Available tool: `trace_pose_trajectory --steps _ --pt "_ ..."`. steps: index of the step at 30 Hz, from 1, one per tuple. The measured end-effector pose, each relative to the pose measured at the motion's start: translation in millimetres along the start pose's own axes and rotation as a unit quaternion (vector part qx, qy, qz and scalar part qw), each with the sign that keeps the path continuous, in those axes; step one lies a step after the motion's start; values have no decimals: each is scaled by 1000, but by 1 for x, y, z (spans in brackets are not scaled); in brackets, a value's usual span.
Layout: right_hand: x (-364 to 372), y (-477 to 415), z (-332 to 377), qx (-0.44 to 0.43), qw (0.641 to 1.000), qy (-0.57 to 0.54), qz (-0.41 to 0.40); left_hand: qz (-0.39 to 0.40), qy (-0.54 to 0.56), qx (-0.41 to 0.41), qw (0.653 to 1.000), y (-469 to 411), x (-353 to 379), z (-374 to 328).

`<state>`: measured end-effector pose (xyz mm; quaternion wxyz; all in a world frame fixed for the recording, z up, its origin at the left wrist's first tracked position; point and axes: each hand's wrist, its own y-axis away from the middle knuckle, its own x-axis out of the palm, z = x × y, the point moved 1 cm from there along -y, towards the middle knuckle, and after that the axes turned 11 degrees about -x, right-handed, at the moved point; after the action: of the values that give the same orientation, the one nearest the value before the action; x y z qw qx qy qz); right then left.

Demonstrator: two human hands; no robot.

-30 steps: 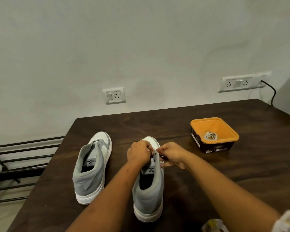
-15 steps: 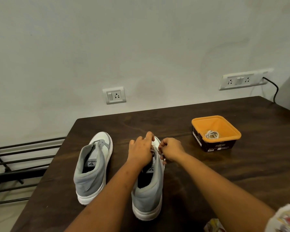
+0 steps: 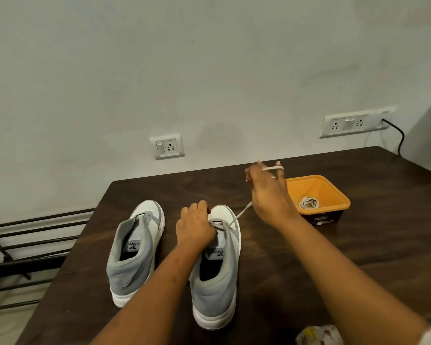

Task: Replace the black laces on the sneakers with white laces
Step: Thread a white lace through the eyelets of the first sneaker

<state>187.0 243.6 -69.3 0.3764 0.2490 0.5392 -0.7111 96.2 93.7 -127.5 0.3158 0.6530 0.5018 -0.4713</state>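
Lacing is under way on one shoe only, and at its first rows. At the middle of the worktop (image 3: 358, 257) stands the sneaker in work (image 3: 217, 295), toe toward twelve o'clock. A white lace (image 3: 240, 214) crosses its lowest eyelets and runs taut toward one o'clock, up into the right hand (image 3: 269, 197). That hand is raised above the worktop with its fingers partly spread, the lace looped round them and held. The left hand (image 3: 194, 227) lies curled over the front of the same sneaker, knuckles up. Whether it pinches the lace's other end or only steadies the shoe cannot be told, since its fingertips are hidden.

At nine o'clock of that shoe, just beside it, the bare sneaker (image 3: 117, 267) shows empty eyelets and no lace at all. No black lace is in view, so the stripping looks finished on both. What is left, by my reading, is most of the rows on the first shoe and the whole of the second.

By count there are two sneakers and two hands. At two o'clock sits one orange tub (image 3: 316, 186). White laces number two: the one being pulled and a coiled lace (image 3: 308, 203) lying in the tub.
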Motion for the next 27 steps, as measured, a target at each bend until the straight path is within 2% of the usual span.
trace_pose_trajectory --steps 1,2,5,8,15,17,19,22,25,27 --pt "0 0 -3 -25 997 67 30 8 1 -16 1000 -1 0 2" --pt "-6 -1 -4 -27 994 103 26 17 8 -30 999 -1 -1 5" --pt "-30 -5 -17 -6 986 147 -81 35 25 -53 998 -3 -1 9" --pt "-47 2 -29 23 979 167 -116 47 25 -56 997 -2 -1 8" --pt "-48 2 -14 7 968 186 -166 28 12 -56 998 16 -3 -4" --pt "-44 3 -1 11 975 181 -127 19 26 -53 998 20 -5 -7" --pt "-37 3 11 37 988 145 -46 10 45 -50 998 20 -8 -6" --pt "-21 5 16 76 994 3 80 52 73 -55 994 16 -15 -8" --pt "0 9 15 144 965 -162 148 130 29 -60 989 19 -15 -14" --pt "10 11 13 190 943 -224 157 169 91 -85 978 18 -12 -11"
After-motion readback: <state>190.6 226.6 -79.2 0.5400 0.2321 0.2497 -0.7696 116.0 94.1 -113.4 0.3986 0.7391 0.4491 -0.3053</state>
